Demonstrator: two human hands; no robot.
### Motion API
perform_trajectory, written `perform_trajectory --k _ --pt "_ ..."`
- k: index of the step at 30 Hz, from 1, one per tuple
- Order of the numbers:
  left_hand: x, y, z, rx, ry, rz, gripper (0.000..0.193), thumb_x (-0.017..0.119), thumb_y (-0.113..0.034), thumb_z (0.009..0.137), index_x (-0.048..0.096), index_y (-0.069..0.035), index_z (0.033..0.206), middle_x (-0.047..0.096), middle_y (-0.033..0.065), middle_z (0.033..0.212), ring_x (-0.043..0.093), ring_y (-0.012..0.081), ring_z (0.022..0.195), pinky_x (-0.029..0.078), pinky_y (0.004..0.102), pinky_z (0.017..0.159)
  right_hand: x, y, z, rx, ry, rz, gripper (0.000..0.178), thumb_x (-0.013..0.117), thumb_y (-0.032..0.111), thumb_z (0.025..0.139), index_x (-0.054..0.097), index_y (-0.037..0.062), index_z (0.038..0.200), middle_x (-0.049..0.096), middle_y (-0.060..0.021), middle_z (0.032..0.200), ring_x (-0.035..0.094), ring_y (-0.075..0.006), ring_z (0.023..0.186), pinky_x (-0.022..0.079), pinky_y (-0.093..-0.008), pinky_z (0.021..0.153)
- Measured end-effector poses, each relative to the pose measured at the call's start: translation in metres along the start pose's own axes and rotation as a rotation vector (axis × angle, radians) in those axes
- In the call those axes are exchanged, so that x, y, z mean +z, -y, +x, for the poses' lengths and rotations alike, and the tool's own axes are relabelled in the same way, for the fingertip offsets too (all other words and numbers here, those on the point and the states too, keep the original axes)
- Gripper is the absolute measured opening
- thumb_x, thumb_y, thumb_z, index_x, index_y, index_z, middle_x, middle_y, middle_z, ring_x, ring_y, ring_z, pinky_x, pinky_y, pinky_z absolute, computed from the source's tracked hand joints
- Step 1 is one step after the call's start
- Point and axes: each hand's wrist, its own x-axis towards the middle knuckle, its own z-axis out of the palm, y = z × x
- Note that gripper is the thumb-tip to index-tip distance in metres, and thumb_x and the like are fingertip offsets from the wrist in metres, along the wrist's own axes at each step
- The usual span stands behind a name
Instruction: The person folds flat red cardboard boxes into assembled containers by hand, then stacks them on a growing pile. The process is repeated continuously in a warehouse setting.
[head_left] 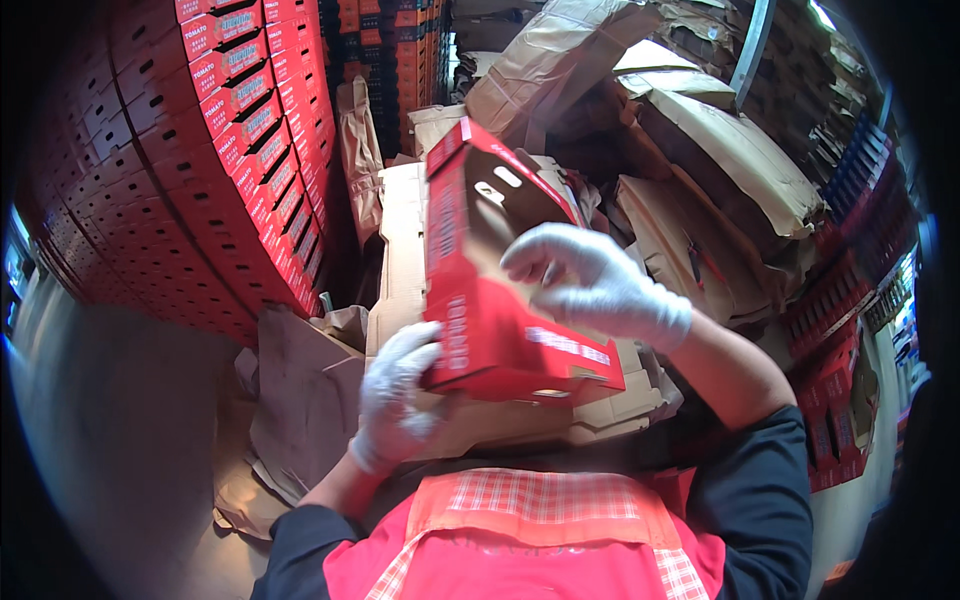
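Observation:
A red cardboard box (445, 210) with an open top and brown inside is held up in front of me, tilted. White print and slots mark its walls. My left hand (398, 395), in a whitish work glove, grips the box's lower left corner. Over the box's open side is my right hand (605, 285), gloved the same way. Its fingers are bent, with a gap between them and the thumb, and nothing shows in them. Flat brown cardboard blanks (400, 260) lie under the box.
Tall stacks of red boxes (240, 120) rise on the left. Large brown paper-wrapped bundles (735, 160) are heaped at the far right, another bundle (550, 70) at the back. Crumpled brown paper (300, 400) lies at lower left. More red boxes (835, 410) stand at right.

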Motion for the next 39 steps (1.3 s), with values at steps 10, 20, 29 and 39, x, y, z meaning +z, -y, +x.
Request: perform_trajectory --k 10,20,29,39 --pt "-0.023 0.024 -0.069 -0.652 0.218 0.094 0.06 0.073 -0.02 0.084 0.052 0.001 0.136 0.063 0.0224 0.125 0.059 0.0378 0.119 0.046 0.0402 0.101 0.117 -0.096 -0.058 0.154 0.022 -0.774 0.086 0.086 0.033 0.063 0.048 0.005 0.135 0.062 -0.0129 0.112 0.061 -0.0318 0.103 0.047 -0.0427 0.085" --pt "0.087 -0.034 -0.075 -0.449 0.096 -0.692 0.043 0.053 -0.033 0.101 0.064 0.007 0.116 0.069 0.015 0.11 0.065 0.0226 0.104 0.048 0.0354 0.095 0.059 0.023 -0.274 0.419 -0.408 -0.87 0.087 0.088 0.034 0.06 0.05 0.0015 0.132 0.062 -0.0146 0.108 0.062 -0.0329 0.096 0.047 -0.043 0.083" --pt "0.328 -0.215 -0.126 0.59 1.004 -0.873 0.03 0.068 -0.015 0.085 0.067 -0.003 0.112 0.068 0.0174 0.108 0.067 0.0342 0.097 0.054 0.0423 0.085 0.077 0.082 -0.492 1.13 -0.74 -0.908 0.091 0.09 0.039 0.062 0.049 0.0008 0.133 0.06 -0.0171 0.114 0.06 -0.0345 0.104 0.046 -0.0445 0.09" --pt "0.474 -0.285 -0.197 0.844 1.333 -0.441 0.032 0.06 -0.025 0.088 0.063 -0.003 0.111 0.065 0.0187 0.106 0.064 0.0353 0.094 0.052 0.0467 0.083 0.098 -0.02 -0.606 1.52 -0.695 -0.823 0.089 0.087 0.045 0.063 0.05 0.0055 0.133 0.061 -0.0146 0.116 0.061 -0.032 0.107 0.048 -0.0435 0.091"
